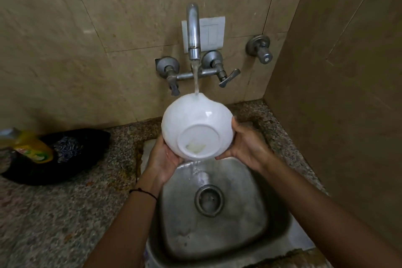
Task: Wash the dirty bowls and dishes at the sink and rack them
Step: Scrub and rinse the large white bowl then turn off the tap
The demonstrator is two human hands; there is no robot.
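Note:
A white bowl [196, 125] is held upside down and tilted above the steel sink [250, 213], its round foot facing me with a pale smear of soap or residue inside the foot ring. My left hand [164, 159] cups its lower left side and my right hand [245, 148] grips its right side. Water runs from the chrome tap [193, 32] onto the bowl's far rim and spills off the bottom edge toward the drain [209, 200].
Speckled granite counter [54, 213] spreads left of the sink. On it lie a yellow dish soap bottle [32, 146] and a black cloth or bag [65, 159]. Tap handles [228, 77] and a separate valve [261, 49] project from the tiled wall. A side wall stands close on the right.

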